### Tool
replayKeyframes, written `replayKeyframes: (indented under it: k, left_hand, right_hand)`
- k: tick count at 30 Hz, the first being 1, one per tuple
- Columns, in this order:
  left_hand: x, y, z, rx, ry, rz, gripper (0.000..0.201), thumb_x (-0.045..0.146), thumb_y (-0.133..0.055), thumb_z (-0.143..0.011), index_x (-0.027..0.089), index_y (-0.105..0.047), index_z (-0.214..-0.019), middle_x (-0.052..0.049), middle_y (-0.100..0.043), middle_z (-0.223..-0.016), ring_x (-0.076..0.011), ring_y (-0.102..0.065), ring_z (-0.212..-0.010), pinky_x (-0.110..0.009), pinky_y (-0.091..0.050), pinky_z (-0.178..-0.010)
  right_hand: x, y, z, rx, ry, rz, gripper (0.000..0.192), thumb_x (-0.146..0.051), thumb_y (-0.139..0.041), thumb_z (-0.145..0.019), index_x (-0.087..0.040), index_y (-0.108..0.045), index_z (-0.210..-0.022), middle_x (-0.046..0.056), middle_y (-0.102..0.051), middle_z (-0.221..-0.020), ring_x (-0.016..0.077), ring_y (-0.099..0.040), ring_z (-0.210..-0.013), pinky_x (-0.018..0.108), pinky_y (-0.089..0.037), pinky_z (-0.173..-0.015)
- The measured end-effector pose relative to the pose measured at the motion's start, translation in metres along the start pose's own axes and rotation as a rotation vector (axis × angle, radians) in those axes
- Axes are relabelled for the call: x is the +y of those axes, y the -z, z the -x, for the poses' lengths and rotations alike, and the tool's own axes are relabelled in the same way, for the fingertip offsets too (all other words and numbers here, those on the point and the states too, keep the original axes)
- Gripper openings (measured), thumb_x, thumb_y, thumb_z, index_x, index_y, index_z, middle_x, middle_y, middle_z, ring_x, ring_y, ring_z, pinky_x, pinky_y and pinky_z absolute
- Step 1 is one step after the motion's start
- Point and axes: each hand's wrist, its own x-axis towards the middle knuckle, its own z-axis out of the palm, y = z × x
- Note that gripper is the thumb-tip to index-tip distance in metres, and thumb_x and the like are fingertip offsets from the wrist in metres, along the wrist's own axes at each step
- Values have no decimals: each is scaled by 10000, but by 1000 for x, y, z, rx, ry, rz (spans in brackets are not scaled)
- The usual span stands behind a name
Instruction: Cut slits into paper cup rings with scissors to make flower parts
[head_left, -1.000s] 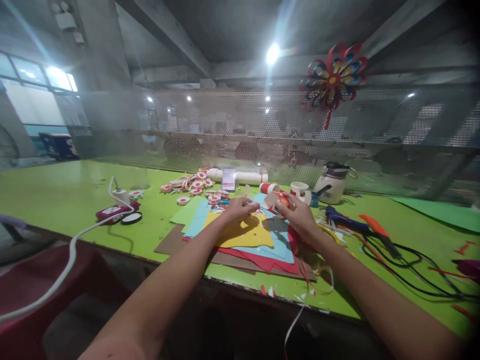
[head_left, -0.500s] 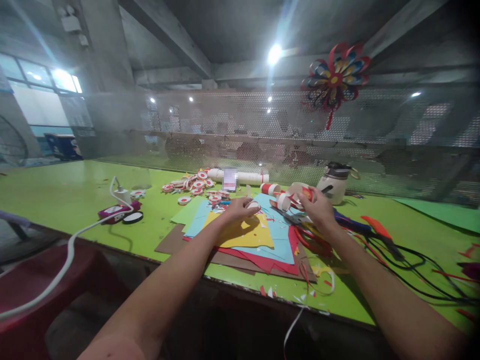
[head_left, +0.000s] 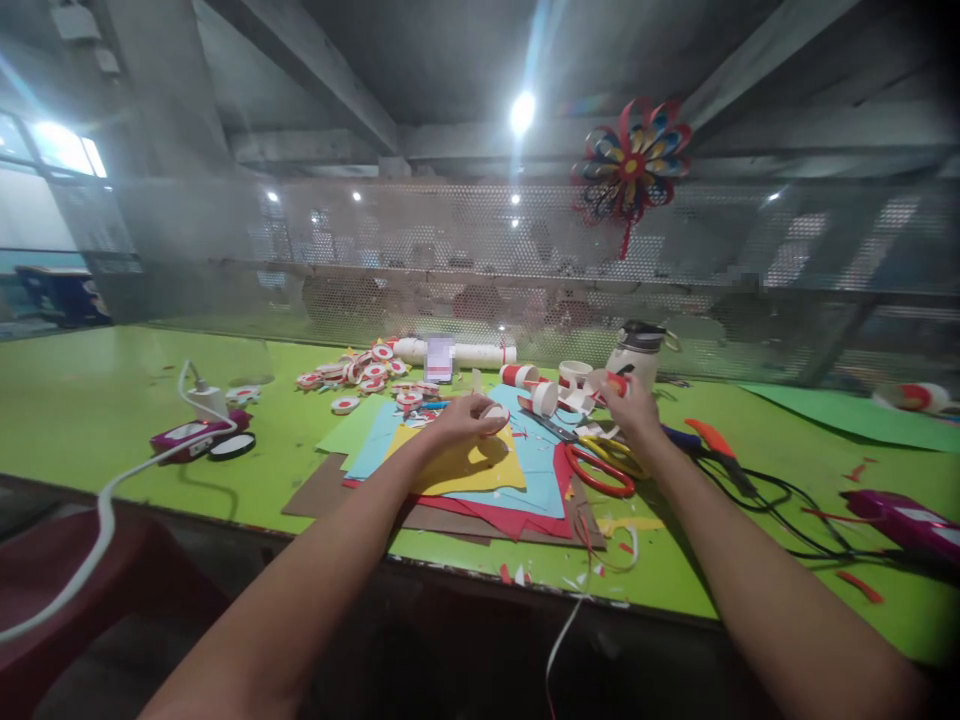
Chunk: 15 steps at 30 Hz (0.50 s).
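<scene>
My left hand (head_left: 459,424) is closed around a small white disc with a red edge (head_left: 495,418), above the yellow paper sheet (head_left: 457,462). My right hand (head_left: 636,408) pinches a red-and-white paper piece (head_left: 616,384) in front of a pale bottle (head_left: 636,352); its full shape is hidden by the fingers. Just left of that hand are a white ring-shaped roll (head_left: 575,371) and curled white strips. Scissors (head_left: 604,472) with red and yellow handles lie below it, blades pointing left. Another white roll (head_left: 544,399) and a red-and-white roll (head_left: 517,375) sit between the hands.
Several red-and-white discs (head_left: 373,372) are heaped behind my left hand, near a phone (head_left: 439,358) and a long white tube (head_left: 484,354). A blue-and-orange tool (head_left: 712,447) with black cables lies at right. A power strip (head_left: 196,436) stands at left. Paper scraps dot the front edge.
The view has turned right, shifting the scene left. My right hand has shifted off the white ring-shaped roll, which now shows apart from it. More of the scissors shows. My left hand keeps its disc.
</scene>
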Motion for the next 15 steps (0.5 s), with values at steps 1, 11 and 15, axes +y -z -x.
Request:
replayKeyframes:
  k: [1, 11, 15]
  left_hand:
    - [-1, -1, -1, 6, -6, 18, 237, 321, -663, -652, 144, -650, -809, -43, -639, -752, -167, -586, -692, -271, -449, -617]
    - [0, -1, -7, 99, -68, 228, 535, 106, -725, -545, 188, -609, -1061, -103, -606, -1086, -203, -586, -941, -281, -485, -759]
    - [9, 1, -2, 111, -18, 386, 463, 72, -731, -537, 158, -641, -984, -94, -631, -1025, -179, -596, -888, -240, -475, -743]
  right_hand:
    - [-1, 1, 0, 4, 10, 13, 299, -277, -537, -889, -161, -527, -1164, 78, -571, -1155, 211, -598, -951, 413, -505, -787]
    - [-14, 17, 9, 80, 159, 181, 277, -275, -534, -890, -163, -541, -1143, 76, -572, -1156, 209, -594, -958, 414, -499, -797]
    - [-28, 21, 20, -18, 281, 189, 259, -269, -523, -897, -170, -547, -1135, 74, -576, -1151, 201, -597, -946, 402, -504, -791]
